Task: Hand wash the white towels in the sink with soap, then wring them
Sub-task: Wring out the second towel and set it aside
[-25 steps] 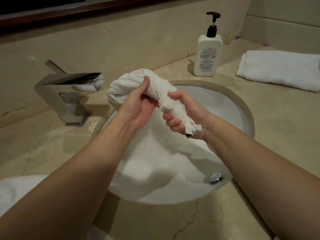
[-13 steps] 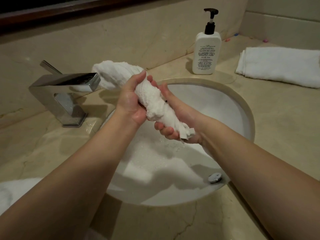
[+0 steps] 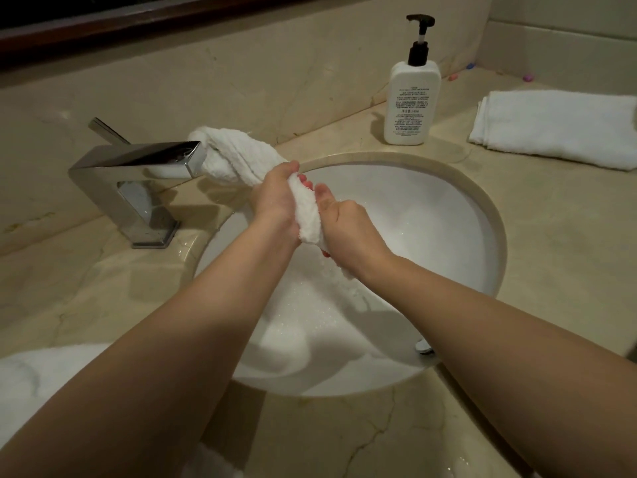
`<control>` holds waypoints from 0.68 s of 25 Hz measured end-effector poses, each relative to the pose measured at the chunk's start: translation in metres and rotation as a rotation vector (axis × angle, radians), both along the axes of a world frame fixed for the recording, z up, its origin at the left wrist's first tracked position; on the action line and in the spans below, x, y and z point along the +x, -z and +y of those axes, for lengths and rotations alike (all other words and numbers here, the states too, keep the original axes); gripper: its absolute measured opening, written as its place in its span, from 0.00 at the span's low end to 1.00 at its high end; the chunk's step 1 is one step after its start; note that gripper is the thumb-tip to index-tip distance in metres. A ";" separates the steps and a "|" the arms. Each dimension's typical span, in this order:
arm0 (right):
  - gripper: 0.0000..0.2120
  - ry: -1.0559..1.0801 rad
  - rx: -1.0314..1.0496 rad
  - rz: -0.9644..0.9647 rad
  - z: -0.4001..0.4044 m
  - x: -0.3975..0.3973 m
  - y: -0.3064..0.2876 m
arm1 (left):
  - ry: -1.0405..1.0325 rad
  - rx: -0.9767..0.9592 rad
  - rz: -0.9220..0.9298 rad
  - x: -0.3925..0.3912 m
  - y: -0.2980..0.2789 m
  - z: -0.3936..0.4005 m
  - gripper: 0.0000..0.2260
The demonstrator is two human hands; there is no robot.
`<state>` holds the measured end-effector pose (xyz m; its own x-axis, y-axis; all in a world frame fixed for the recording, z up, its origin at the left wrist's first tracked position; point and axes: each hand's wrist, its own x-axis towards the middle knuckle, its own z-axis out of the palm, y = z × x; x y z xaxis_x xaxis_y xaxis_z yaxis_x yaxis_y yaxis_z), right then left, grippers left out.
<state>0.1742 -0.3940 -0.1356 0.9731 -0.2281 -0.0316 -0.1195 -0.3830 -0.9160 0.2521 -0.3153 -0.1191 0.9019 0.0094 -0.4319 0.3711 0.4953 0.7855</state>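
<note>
Left hand [image 3: 275, 205] and right hand [image 3: 348, 225] each grip the twisted towel [image 3: 241, 160], fingers curled round it, above the sink [image 3: 448, 236].

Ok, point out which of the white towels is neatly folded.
The folded towel on the counter's far right, beside the soap bottle. The twisted towel is gripped by both hands; another lies bunched at lower left.

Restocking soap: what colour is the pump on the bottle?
Black pump on a white bottle; head view.
</note>
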 end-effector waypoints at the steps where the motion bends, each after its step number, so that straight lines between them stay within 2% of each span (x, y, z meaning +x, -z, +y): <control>1: 0.36 -0.001 -0.008 0.004 0.001 0.001 0.002 | 0.003 -0.005 0.005 -0.001 0.002 0.001 0.11; 6: 0.36 -0.002 -0.028 -0.042 -0.001 0.002 0.007 | 0.016 -0.037 -0.004 0.000 0.001 0.002 0.11; 10: 0.34 -0.017 -0.069 -0.126 -0.003 -0.001 0.007 | 0.129 0.011 -0.023 -0.002 -0.005 0.006 0.11; 13: 0.35 -0.057 0.072 -0.059 -0.007 -0.003 0.004 | 0.185 0.023 -0.018 -0.008 -0.010 0.006 0.12; 17: 0.35 -0.082 0.258 0.097 -0.021 -0.004 -0.001 | 0.148 -0.030 -0.139 -0.019 -0.023 0.004 0.29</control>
